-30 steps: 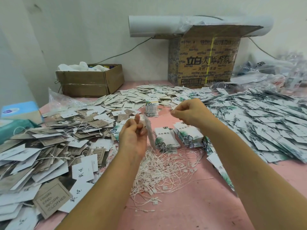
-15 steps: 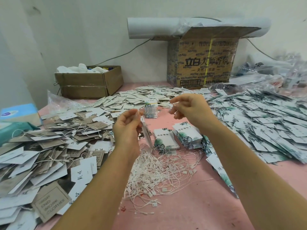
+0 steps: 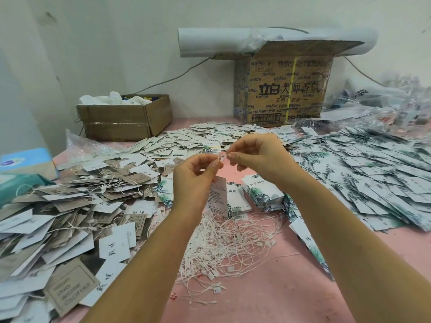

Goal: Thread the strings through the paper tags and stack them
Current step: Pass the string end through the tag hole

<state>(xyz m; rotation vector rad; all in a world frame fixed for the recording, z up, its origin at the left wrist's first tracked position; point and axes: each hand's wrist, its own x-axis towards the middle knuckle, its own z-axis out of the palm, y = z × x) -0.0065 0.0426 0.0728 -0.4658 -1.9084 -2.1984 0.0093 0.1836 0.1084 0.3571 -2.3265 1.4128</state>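
My left hand [image 3: 193, 180] pinches the top of a white paper tag [image 3: 219, 197], which hangs down edge-on above the table. My right hand [image 3: 258, 157] meets it at the tag's top, fingertips closed on a thin white string end [image 3: 221, 157]. Below my hands lies a loose tangle of white strings [image 3: 224, 243] with small plastic locks. Short stacks of leaf-printed tags [image 3: 263, 190] stand just behind the tangle. A wide spread of the same leaf tags [image 3: 373, 173] covers the right side.
Brown and white tags with strings [image 3: 70, 217] are heaped on the left of the pink table [image 3: 268, 294]. A low cardboard box [image 3: 123, 117] and a tall printed carton [image 3: 284, 89] stand at the wall. A blue tissue box [image 3: 25, 162] sits far left, plastic bags [image 3: 391, 106] far right.
My right hand has moved left and down to meet the left hand at the tag's top. My left hand has lifted the tag slightly and turned it.
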